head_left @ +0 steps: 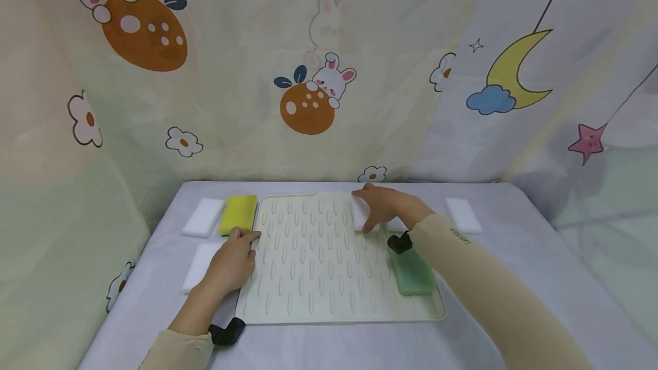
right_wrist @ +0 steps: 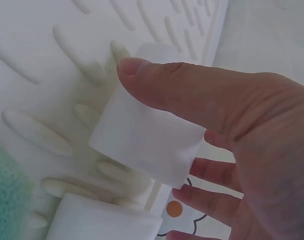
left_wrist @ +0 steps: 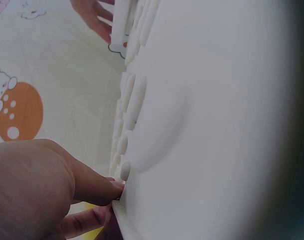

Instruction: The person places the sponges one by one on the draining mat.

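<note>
Showed a smooth, white-clothed table (head_left: 329,350) with open room along the front edge of a cream drying mat (head_left: 313,256), round-cornered, lipped and studded with raised, elongated ovals. Pinched that mat's left edge between thumb and fingers of the left hand (head_left: 233,263). With thumb and slightly parted fingers of the right hand (head_left: 388,207), beyond a porous green sponge (head_left: 415,276) flat on the mat, gripped a smooth, straight-edged white foam block (right_wrist: 144,137) at the mat's far right part.

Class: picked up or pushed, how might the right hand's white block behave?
Held by the right hand alone, the white block is probably light. Its fairly straight edges hint that it keeps its shape, and its flat faces make rolling unlikely.
</note>
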`<state>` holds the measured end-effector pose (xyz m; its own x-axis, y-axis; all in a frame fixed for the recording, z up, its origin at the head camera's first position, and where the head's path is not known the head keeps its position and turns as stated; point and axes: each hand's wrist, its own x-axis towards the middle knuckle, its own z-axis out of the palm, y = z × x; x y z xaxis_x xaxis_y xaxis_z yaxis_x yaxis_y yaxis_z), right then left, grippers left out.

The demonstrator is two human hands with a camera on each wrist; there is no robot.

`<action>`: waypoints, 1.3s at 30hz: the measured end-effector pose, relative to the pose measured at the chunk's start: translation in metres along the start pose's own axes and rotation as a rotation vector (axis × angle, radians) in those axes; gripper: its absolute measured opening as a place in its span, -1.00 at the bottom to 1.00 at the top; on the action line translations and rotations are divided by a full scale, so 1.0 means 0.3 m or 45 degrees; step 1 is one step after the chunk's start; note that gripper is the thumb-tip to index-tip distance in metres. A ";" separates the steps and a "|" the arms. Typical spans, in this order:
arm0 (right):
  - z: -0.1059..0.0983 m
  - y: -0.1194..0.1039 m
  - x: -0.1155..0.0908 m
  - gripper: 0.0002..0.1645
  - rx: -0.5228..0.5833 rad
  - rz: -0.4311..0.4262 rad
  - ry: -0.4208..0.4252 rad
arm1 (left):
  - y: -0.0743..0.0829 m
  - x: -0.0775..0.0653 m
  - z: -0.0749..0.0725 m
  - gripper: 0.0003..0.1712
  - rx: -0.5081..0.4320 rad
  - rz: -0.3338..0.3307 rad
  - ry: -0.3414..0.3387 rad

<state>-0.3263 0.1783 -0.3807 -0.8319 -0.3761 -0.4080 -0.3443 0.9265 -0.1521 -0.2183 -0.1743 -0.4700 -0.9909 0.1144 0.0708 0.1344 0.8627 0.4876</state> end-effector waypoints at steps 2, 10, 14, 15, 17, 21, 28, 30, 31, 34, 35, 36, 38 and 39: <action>0.003 -0.002 0.002 0.27 -0.004 0.004 0.002 | -0.002 0.002 0.002 -0.48 0.002 0.003 -0.003; 0.024 -0.002 0.014 0.29 -0.003 0.026 0.001 | -0.003 0.003 0.006 -0.47 0.000 0.002 -0.011; 0.029 -0.001 0.021 0.30 -0.012 0.030 0.004 | 0.000 0.003 0.004 -0.47 -0.001 -0.008 -0.014; 0.030 0.000 0.022 0.30 -0.016 0.029 0.005 | 0.001 0.003 0.003 -0.47 0.000 -0.008 -0.016; 0.029 0.001 0.022 0.30 -0.024 0.026 0.008 | 0.004 0.002 0.001 -0.47 0.002 -0.005 -0.013; 0.031 0.001 0.021 0.31 -0.037 0.027 0.011 | 0.013 0.001 -0.002 -0.48 0.005 -0.007 -0.012; 0.032 -0.003 0.015 0.33 -0.056 0.031 0.021 | 0.018 0.003 -0.003 -0.47 0.007 -0.022 -0.011; 0.029 -0.005 0.013 0.35 -0.058 0.033 0.018 | 0.015 0.003 -0.002 -0.47 0.008 -0.025 -0.014; 0.027 -0.005 0.011 0.35 -0.057 0.035 0.017 | 0.013 0.002 -0.001 -0.47 0.010 -0.027 -0.016; 0.021 -0.003 0.004 0.37 -0.042 0.042 0.017 | 0.008 0.003 0.001 -0.47 0.015 -0.025 -0.014; 0.020 -0.001 0.001 0.37 -0.037 0.040 0.019 | 0.008 0.002 0.000 -0.47 0.013 -0.024 -0.013; 0.019 0.001 -0.002 0.37 -0.029 0.037 0.022 | 0.008 0.001 0.000 -0.47 0.013 -0.025 -0.013; 0.017 0.007 -0.008 0.37 -0.015 0.026 0.029 | 0.008 -0.001 -0.001 -0.47 0.011 -0.025 -0.010; 0.015 0.011 -0.012 0.36 -0.006 0.016 0.034 | 0.008 -0.002 -0.001 -0.47 0.011 -0.027 -0.011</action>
<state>-0.3224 0.1827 -0.3839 -0.8475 -0.3647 -0.3856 -0.3355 0.9311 -0.1431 -0.2173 -0.1725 -0.4685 -0.9936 0.0999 0.0532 0.1132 0.8693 0.4812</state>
